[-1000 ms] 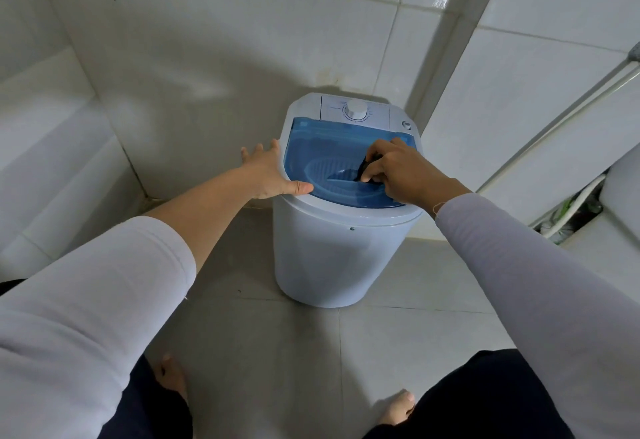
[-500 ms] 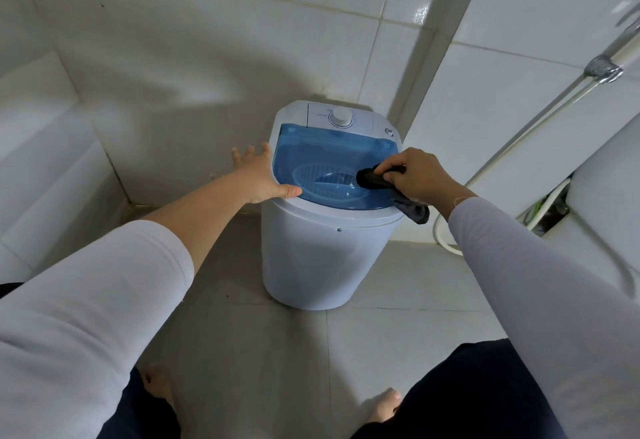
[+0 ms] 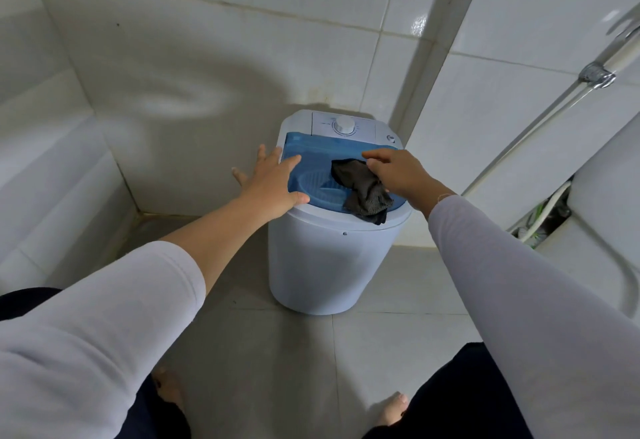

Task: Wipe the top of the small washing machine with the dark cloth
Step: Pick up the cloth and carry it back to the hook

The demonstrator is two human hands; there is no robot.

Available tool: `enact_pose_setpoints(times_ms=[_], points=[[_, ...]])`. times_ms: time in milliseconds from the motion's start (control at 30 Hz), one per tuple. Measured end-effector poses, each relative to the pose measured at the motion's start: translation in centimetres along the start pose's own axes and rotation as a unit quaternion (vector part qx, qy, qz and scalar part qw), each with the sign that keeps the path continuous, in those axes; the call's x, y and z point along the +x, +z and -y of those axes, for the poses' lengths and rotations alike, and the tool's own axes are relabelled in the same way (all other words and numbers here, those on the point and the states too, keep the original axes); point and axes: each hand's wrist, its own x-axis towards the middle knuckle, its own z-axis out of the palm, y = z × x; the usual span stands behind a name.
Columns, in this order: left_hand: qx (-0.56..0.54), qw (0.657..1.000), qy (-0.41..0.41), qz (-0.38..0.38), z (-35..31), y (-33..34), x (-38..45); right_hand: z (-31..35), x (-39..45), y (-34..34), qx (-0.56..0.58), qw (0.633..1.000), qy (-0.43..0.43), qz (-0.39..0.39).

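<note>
The small washing machine (image 3: 337,230) is seen at frame centre. Its left rim is braced by the open left hand (image 3: 272,184). The dark cloth (image 3: 363,191), elongated toward lower right, lies on the blue lid directly beneath the right hand (image 3: 398,172), whose fingers are loosened; a grip cannot be confirmed.

One washing machine (image 3: 325,258), one cloth (image 3: 362,185), two hands (image 3: 273,184) (image 3: 398,173)

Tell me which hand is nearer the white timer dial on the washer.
Right. The right hand is just below-right of the white round timer dial; the left hand rests at the blue translucent lid's left edge, farther away.
</note>
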Motion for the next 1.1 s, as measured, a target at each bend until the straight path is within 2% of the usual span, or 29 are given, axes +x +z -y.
enact_pose_setpoints(times_ms=[133,267,433,567,800,1100], points=[[-0.014,0.997,0.072,-0.005,-1.0,0.1,-0.1,-1.0,-0.7,-2.1,0.012,1.0,0.016,-0.015],[-0.048,0.99,0.132,-0.015,-2.9,0.1,-0.2,-1.8,-1.7,-3.5,-0.007,0.998,0.056,0.036],[-0.054,0.986,0.156,0.001,-6.4,-0.2,-0.4,-2.8,-2.5,-3.9,-0.047,0.99,0.107,0.078],[-0.016,0.987,0.152,0.04,-8.6,0.0,-0.6,-3.6,-3.4,-3.6,-0.037,0.991,0.079,0.101],[0.057,0.982,0.156,0.095,-10.4,0.5,-0.4,-3.9,-3.9,-2.7,-0.033,0.998,0.037,0.027],[0.017,0.986,0.158,0.051,-10.2,-0.3,-0.6,-2.7,-3.7,-3.0,-0.016,1.0,-0.012,0.011]])
